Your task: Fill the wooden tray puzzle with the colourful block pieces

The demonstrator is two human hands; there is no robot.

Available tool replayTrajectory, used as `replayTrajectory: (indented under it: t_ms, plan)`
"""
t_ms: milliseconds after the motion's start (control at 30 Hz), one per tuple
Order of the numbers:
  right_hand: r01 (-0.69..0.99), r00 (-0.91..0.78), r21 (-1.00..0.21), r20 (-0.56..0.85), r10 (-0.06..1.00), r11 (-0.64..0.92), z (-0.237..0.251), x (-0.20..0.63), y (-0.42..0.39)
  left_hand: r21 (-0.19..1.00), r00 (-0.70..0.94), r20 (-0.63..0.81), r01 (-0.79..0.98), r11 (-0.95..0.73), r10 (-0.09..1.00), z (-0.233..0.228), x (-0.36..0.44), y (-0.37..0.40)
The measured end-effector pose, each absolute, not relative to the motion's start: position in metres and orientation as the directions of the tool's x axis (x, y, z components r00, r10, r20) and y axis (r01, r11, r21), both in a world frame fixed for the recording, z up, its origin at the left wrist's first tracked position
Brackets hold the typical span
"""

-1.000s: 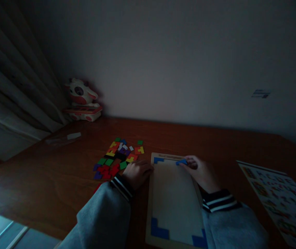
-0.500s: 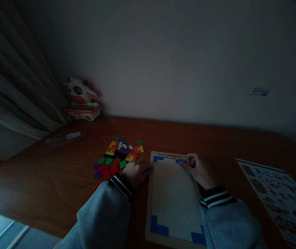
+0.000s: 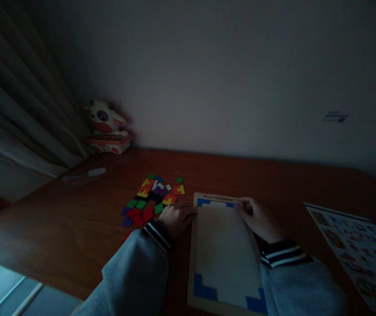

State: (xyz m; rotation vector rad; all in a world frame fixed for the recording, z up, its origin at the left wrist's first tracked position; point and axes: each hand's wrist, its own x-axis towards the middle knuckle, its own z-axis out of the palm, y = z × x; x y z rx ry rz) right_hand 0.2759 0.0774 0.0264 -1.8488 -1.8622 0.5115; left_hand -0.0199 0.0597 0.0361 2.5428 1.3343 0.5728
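1. Board [image 3: 224,254]: pale wood, raised rim, lying flat on the counter [image 3: 76,237]; lettering along its far rim.
2. Blue piece [image 3: 229,205]: at the board's far right corner, partly covered by my right hand [image 3: 257,219].
3. My right grip: narrow, thumb and fingers at that piece; whether they pinch it or merely press it, I cannot tell.
4. My left hand [image 3: 176,218]: fingers bent, tips at the board's left rim; whether this grip holds anything, I cannot tell.
5. Blue corner pieces [image 3: 203,289], three: one in each of the board's other corners.
6. Loose pieces [image 3: 155,197], mixed colours: spread left of the board.
7. Printed sheet [image 3: 352,245]: right of the board, apart from it.
8. Cow toy [image 3: 107,127]: well beyond the board, leftward.
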Motion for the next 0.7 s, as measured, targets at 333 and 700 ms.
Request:
replayTrajectory:
  t_ms: [333, 700]
  plan:
    - [0.7, -0.169, -0.707, -0.023, 0.985, 0.103, 0.062, 0.277, 0.047, 0.738, 0.212, 0.356, 0.534, -0.413, 0.91, 0.05, -0.005, 0.051]
    - [0.492, -0.39, -0.859, -0.069, 0.918, 0.144, 0.077, 0.19, 0.018, 0.959, 0.072, 0.094, -0.274, -0.071, 0.993, 0.052, 0.03, 0.036]
